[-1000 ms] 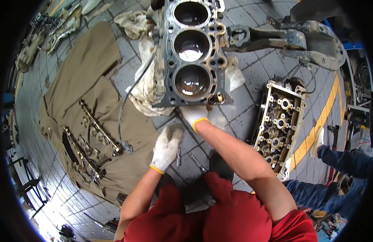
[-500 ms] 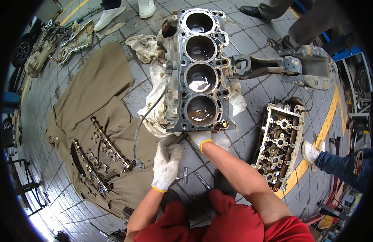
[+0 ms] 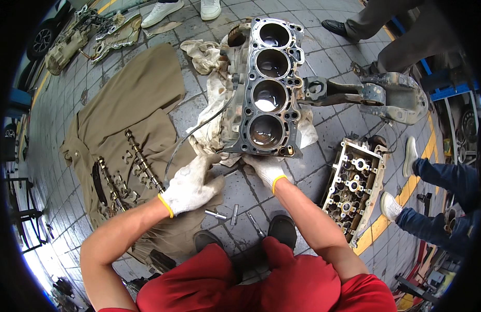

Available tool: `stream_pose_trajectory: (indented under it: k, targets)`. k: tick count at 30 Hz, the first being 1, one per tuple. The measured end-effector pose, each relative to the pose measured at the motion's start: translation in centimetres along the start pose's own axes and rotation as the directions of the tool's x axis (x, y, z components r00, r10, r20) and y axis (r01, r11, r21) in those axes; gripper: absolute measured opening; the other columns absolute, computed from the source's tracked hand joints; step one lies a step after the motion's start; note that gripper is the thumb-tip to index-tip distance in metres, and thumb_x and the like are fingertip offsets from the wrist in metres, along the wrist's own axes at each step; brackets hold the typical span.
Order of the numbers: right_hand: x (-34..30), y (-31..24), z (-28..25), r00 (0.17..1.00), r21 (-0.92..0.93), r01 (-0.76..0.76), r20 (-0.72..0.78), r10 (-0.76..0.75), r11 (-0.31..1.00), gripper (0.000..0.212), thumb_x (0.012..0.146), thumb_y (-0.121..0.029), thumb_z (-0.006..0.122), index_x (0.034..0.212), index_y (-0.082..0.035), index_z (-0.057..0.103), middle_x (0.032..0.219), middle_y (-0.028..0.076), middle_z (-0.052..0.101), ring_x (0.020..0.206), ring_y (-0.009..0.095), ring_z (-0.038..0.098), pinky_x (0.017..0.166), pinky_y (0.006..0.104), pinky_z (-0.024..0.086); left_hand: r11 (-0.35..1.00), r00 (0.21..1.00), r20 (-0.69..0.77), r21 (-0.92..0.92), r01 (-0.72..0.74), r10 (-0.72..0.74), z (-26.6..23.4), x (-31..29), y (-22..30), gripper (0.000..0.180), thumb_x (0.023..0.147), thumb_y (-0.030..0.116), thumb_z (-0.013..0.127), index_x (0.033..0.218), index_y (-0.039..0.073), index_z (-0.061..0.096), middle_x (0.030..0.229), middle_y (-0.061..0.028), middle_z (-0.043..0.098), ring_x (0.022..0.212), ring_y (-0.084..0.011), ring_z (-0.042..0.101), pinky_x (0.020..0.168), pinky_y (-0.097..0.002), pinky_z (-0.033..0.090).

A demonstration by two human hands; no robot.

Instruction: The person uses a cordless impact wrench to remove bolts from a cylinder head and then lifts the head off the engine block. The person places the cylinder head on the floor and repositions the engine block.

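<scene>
My left hand, in a white knit glove with a yellow cuff, hovers at the near left of the engine block. Its fingers are spread and nothing shows in them. A thin dark cable runs down from the block's left side to behind this hand. My right hand, gloved alike, reaches under the block's near edge. Its fingertips are hidden there, so any grip is out of sight. Whitish rags lie beneath and beside the block, whose open bores face up.
Metal rod-like tools lie before my shoes. Left, camshafts rest on a brown cloth. A cylinder head and heavy metal arm are right. Other people's shoes stand nearby; engine parts lie far left.
My left hand has moved left and up from beside the tools, and its fingers have spread. My right hand stays at the block's near edge. The view has shifted; another shoe shows at right.
</scene>
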State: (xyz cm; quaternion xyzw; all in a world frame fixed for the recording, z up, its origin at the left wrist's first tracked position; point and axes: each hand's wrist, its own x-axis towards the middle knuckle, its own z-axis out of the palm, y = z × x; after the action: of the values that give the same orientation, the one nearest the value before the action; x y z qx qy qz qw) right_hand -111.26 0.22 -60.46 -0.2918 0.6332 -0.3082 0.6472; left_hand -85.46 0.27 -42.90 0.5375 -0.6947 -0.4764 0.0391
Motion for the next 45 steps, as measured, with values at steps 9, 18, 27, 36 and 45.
stream_pose_trajectory:
  k: [9, 18, 27, 36, 45]
  targets:
    - [-4.8, -3.1, -1.9, 0.999, -0.052, 0.018, 0.051, -0.016, 0.998, 0.038, 0.096, -0.013, 0.079, 0.132, -0.003, 0.073, 0.114, 0.001, 0.072, 0.093, 0.012, 0.065, 0.078, 0.0313, 0.062, 0.994, 0.921, -0.381, -0.04, -0.102, 0.079, 3.4, 6.5, -3.8, 0.065, 0.097, 0.031, 0.071, 0.153, 0.003, 0.058, 0.142, -0.0263, 0.069, 0.131, -0.0391, 0.067, 0.115, -0.0459, 0.052]
    - [-8.3, -6.7, -7.7, 0.992, -0.255, -0.026, -0.123, -0.005, 0.967, 0.033, 0.091, -0.014, 0.084, 0.12, 0.001, 0.076, 0.105, 0.007, 0.078, 0.084, 0.014, 0.07, 0.079, 0.0329, 0.059, 0.947, 0.867, -0.462, -0.147, -0.285, 0.189, 5.6, 11.1, -8.1, 0.056, 0.096, 0.012, 0.059, 0.15, 0.0, 0.062, 0.142, -0.0265, 0.069, 0.135, -0.0395, 0.065, 0.118, -0.0452, 0.049]
    - [-7.4, -12.0, -10.0, 0.997, -0.674, 0.013, -0.049, -0.062, 0.739, 0.067, 0.091, -0.018, 0.09, 0.148, -0.003, 0.058, 0.123, 0.007, 0.075, 0.105, 0.016, 0.07, 0.088, 0.0344, 0.062, 0.717, 0.928, -0.365, -0.626, -0.307, 0.078, 6.5, 13.1, -11.0, 0.057, 0.102, 0.029, 0.057, 0.151, 0.001, 0.064, 0.146, -0.0234, 0.069, 0.136, -0.0339, 0.063, 0.119, -0.0413, 0.046]
    - [-7.6, -10.4, -8.6, 0.986, -0.505, 0.166, 0.055, -0.16, 0.847, 0.071, 0.096, -0.014, 0.085, 0.158, -0.004, 0.052, 0.14, 0.012, 0.071, 0.125, 0.022, 0.069, 0.105, 0.0374, 0.059, 0.959, 0.96, -0.277, -0.261, -0.107, 0.031, 4.6, 17.7, -10.5, 0.05, 0.117, 0.044, 0.05, 0.149, 0.009, 0.068, 0.146, -0.0187, 0.072, 0.137, -0.0342, 0.065, 0.118, -0.0421, 0.047]
    - [-5.5, -7.0, -9.2, 0.978, -0.554, 0.157, -0.029, -0.208, 0.817, 0.103, 0.083, -0.013, 0.097, 0.165, 0.003, 0.037, 0.152, 0.018, 0.063, 0.14, 0.026, 0.061, 0.123, 0.0365, 0.047, 0.977, 0.764, -0.613, 0.18, -0.11, 0.199, 6.0, 20.6, -11.3, 0.041, 0.109, 0.028, 0.052, 0.138, 0.008, 0.072, 0.132, -0.0179, 0.075, 0.119, -0.0339, 0.071, 0.099, -0.045, 0.057]
